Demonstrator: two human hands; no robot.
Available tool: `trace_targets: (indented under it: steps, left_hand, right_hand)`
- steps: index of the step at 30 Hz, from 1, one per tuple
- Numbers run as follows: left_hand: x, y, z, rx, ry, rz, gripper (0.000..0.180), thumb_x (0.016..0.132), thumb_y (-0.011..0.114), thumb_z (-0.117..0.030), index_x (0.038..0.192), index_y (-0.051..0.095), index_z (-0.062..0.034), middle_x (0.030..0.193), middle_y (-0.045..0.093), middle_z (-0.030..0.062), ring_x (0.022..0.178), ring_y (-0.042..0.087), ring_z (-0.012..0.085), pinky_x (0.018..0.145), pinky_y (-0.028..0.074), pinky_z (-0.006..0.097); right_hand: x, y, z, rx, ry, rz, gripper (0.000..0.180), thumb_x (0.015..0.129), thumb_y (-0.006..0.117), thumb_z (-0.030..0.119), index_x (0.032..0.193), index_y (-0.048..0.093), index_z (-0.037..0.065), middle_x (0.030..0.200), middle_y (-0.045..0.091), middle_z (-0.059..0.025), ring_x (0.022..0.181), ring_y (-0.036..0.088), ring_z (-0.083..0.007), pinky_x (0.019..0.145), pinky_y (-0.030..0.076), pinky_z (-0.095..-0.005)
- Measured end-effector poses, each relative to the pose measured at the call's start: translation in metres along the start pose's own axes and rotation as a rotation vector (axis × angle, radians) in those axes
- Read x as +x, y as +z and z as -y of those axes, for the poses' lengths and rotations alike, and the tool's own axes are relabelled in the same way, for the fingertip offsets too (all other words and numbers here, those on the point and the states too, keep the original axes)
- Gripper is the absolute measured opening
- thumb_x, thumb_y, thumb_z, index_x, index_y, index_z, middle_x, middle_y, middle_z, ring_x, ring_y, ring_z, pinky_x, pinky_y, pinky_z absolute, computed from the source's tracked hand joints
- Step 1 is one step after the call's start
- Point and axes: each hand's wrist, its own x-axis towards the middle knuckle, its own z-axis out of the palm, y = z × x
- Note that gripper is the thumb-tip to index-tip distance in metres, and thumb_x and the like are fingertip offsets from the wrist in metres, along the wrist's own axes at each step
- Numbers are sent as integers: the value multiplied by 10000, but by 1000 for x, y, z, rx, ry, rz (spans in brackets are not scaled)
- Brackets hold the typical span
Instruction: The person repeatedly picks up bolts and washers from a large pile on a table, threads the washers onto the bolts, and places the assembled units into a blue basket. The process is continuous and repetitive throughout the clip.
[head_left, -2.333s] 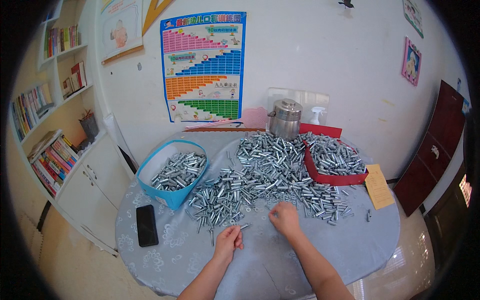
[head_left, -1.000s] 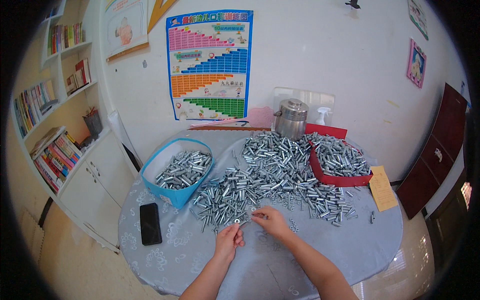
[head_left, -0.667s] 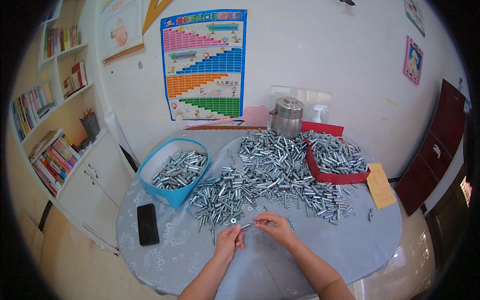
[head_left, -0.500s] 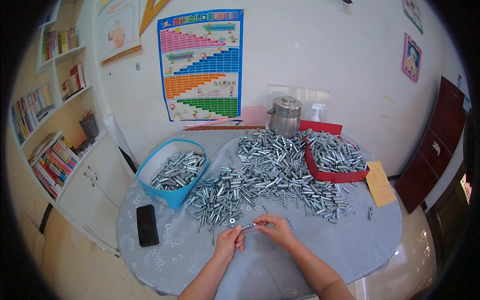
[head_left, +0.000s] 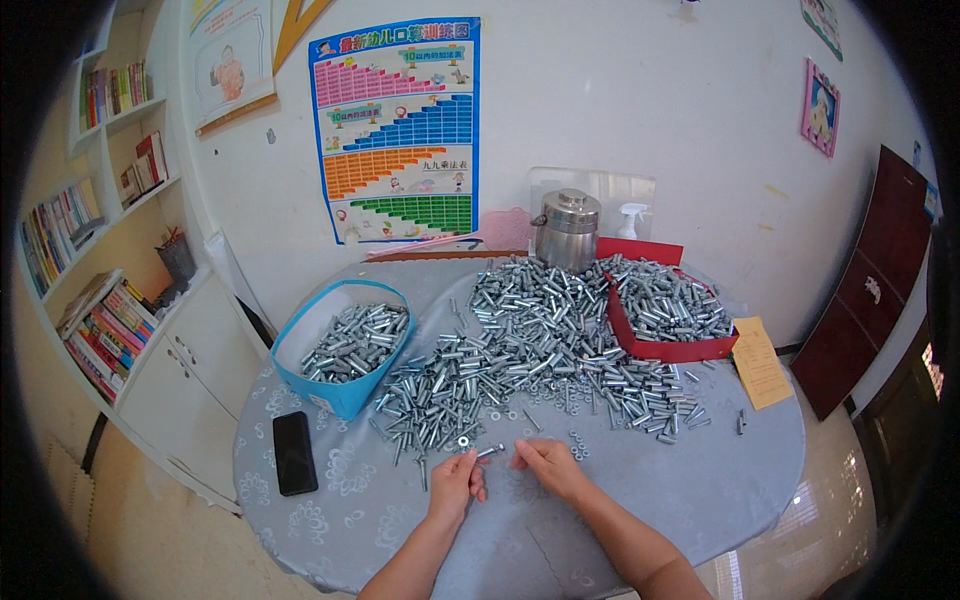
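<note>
My left hand (head_left: 457, 484) is closed in a pinch on a metal expansion bolt (head_left: 490, 451), whose free end points right. Just right of it, apart from the bolt, my right hand (head_left: 550, 468) has its thumb and fingers pressed together; whatever may be between them is hidden. A washer (head_left: 463, 442) lies on the cloth beyond my left fingertips. Past both hands spreads a large heap of metal bolts and sleeves (head_left: 540, 320). Several small nuts (head_left: 578, 447) lie beyond my right hand.
A blue-rimmed bin (head_left: 347, 397) holding metal pieces stands at left, near a black phone (head_left: 294, 453). At right a red box (head_left: 690, 352) holds more, beside a yellow paper pad (head_left: 760, 365). A steel pot (head_left: 568, 232) stands behind the heap on the grey tablecloth (head_left: 390, 520).
My right hand has drawn away from the bolt, leaving a gap, and its fingers have curled in. My left hand still grips the bolt in nearly the same place.
</note>
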Motion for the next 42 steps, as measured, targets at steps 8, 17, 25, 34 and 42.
trace_targets:
  steps: [8,17,25,34,42]
  left_hand:
    - [0,1,-1,-6,18,3,258,880,496,-204,803,549,36,539,407,1,414,366,81,370,378,250]
    - [-1,3,-3,31,47,-18,244,881,492,-190,791,549,30,538,419,3,413,374,79,368,383,254]
    - [14,-14,-2,31,295,-212,187,866,513,-145,892,574,31,642,534,48,497,495,104,438,441,239]
    - [93,-67,-102,157,661,-358,218,848,502,-57,1038,538,45,829,602,99,690,564,132,612,473,224]
    - [84,-58,-109,992,814,-312,120,712,622,-67,825,639,-29,795,625,103,755,573,197,639,451,294]
  right_hand:
    - [1,5,-10,144,14,11,332,903,435,284,921,604,-1,722,577,-31,650,532,-112,616,440,-237]
    - [-2,3,6,153,26,59,339,908,426,291,936,606,5,725,574,-39,650,521,-106,615,438,-238]
    - [3,0,-18,297,78,-17,378,903,434,296,807,635,-9,683,574,-36,636,519,-96,601,436,-233]
    - [6,-11,-21,368,66,-235,354,890,466,296,812,639,-3,681,577,-28,632,523,-84,596,430,-213]
    - [8,-17,-27,355,54,-326,339,886,474,277,833,638,-15,699,594,-46,636,525,-92,600,429,-219]
